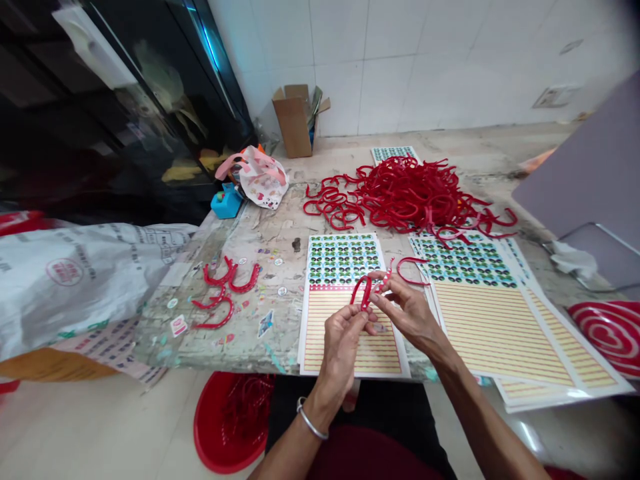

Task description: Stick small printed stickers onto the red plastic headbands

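Observation:
My left hand (pixel 344 340) and my right hand (pixel 407 307) meet over a sticker sheet (pixel 345 267) and both pinch one red plastic headband (pixel 364 291), which curves up between the fingertips. The left hand, with a silver bangle on its wrist, grips the lower end; the right pinches the band from the right. The sheet has rows of small green and black stickers at its top, and striped bare backing below. Another loose red headband (pixel 411 265) lies just right of the fingers.
A big heap of red headbands (pixel 415 193) lies at the table's back. Several finished bands (pixel 225 287) lie left. More sticker sheets (pixel 500 313) are stacked right. A red basin (pixel 230 420) stands under the table, a white sack (pixel 75 280) lies left, and a cardboard box (pixel 295 120) stands at the wall.

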A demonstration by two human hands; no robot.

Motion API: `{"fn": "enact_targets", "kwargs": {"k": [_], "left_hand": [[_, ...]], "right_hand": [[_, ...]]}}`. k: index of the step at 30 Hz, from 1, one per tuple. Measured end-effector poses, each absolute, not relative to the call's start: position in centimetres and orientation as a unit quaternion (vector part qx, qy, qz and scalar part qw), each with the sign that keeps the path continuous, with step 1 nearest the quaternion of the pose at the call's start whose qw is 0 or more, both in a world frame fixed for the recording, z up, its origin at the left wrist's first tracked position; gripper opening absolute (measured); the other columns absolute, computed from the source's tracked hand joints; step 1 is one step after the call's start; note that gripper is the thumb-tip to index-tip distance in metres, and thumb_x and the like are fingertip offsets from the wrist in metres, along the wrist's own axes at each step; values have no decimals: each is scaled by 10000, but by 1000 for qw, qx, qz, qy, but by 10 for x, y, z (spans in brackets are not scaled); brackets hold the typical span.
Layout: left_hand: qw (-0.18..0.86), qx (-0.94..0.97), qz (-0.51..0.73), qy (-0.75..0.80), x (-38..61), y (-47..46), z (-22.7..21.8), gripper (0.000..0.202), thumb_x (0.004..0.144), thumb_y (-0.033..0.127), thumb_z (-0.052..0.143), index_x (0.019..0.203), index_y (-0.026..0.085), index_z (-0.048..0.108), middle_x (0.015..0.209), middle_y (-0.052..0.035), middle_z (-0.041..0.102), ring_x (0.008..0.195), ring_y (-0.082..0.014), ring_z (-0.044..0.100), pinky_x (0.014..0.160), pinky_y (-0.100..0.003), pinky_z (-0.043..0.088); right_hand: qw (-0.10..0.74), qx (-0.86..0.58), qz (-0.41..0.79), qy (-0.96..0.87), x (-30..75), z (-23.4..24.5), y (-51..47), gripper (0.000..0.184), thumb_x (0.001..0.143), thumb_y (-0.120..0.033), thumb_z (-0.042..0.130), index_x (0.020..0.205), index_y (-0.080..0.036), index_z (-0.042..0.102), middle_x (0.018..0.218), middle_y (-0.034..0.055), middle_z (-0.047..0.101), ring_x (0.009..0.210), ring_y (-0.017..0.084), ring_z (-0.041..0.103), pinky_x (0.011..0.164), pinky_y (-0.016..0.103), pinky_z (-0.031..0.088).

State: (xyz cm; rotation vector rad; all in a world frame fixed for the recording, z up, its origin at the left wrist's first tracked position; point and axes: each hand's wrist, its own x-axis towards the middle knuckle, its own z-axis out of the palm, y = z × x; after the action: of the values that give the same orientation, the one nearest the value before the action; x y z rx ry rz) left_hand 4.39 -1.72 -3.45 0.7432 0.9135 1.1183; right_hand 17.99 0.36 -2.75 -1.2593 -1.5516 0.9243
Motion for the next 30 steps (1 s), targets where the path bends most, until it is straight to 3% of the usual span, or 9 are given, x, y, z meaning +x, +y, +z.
{"fn": "enact_targets", "kwargs": {"k": [11, 20, 30], "left_hand": [[691, 339, 490, 409, 44, -16, -36, 138, 768, 241, 587, 745, 123, 655, 703, -31, 637, 575, -95, 531, 682, -248, 412], [692, 344, 483, 411, 45, -17, -38, 137, 784, 236, 582, 766, 115, 644, 716, -28, 617, 575, -88, 518, 649, -240, 404], [700, 339, 470, 417, 43, -18, -37, 134, 776, 225, 592, 735, 107, 639, 682, -21, 607, 547, -77, 510, 621, -229, 390]], "right_hand": [[433, -519, 323, -662, 179, -20, 4, 109, 824, -244, 514, 765, -188, 585, 1118, 88, 542, 995, 212, 543, 672, 296, 503], [420, -507, 283, -697, 181, -20, 3, 98, 824, -209, 509, 872, -196, 593, 1103, 87, 540, 942, 194, 548, 648, 282, 486], [415, -515, 247, -709, 182, -22, 2, 74, 826, -201, 512, 844, -191, 583, 1066, 87, 552, 935, 197, 545, 698, 303, 468]]}}
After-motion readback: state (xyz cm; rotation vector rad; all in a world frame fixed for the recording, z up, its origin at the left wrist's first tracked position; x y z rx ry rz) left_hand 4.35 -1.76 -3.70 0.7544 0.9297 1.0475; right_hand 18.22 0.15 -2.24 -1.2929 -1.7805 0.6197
